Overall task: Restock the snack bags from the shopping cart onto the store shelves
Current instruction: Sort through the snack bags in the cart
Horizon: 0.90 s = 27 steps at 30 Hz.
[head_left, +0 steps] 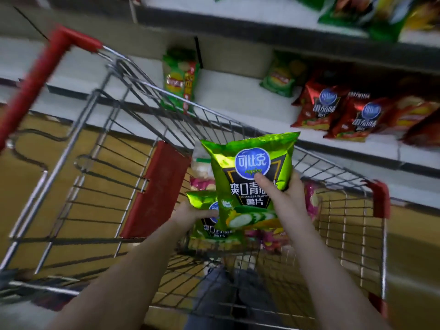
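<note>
- The right hand [289, 194] grips a glossy green cucumber-flavour chip bag [252, 177], upright, long axis vertical, above the wire shopping cart [114, 148].
- The left hand [190, 214] clasps a second green bag [209, 222] lower inside the cart.

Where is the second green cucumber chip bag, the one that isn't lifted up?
The second green bag sits low in the cart, gripped by the left hand, just below and behind the raised green bag held by the right hand.

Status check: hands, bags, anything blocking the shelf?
Right hand holds raised cucumber bag. Left hand grips second green bag in cart. Shelf path open.
</note>
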Each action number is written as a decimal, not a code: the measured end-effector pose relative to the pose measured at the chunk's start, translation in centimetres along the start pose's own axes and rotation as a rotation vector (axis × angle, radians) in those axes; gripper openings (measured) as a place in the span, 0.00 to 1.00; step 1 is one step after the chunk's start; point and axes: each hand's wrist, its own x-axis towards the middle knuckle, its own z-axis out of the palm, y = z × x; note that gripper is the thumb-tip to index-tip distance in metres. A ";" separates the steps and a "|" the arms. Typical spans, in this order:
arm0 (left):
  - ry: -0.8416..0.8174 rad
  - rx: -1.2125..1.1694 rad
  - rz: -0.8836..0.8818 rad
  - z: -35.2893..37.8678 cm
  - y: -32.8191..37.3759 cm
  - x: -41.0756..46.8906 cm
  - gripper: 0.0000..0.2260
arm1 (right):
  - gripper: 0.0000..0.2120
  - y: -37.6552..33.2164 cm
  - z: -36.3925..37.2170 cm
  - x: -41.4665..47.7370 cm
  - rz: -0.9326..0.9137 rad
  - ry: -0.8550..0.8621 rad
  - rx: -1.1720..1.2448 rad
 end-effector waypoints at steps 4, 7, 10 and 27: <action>-0.011 -0.050 0.143 0.4 6.6 -4.0 0.28 | 0.23 -5.0 -0.5 -0.7 -0.075 -0.025 -0.018; 0.120 -0.170 0.231 0.4 10.6 -6.7 0.28 | 0.20 -8.3 -1.1 -1.3 -0.104 -0.029 0.008; 0.240 -0.287 0.306 0.3 14.5 -9.5 0.27 | 0.15 -12.2 -1.8 -1.9 -0.173 -0.036 0.014; 0.189 -0.357 0.704 0.4 30.6 -21.4 0.25 | 0.12 -26.1 -7.6 -4.5 -0.366 0.062 0.171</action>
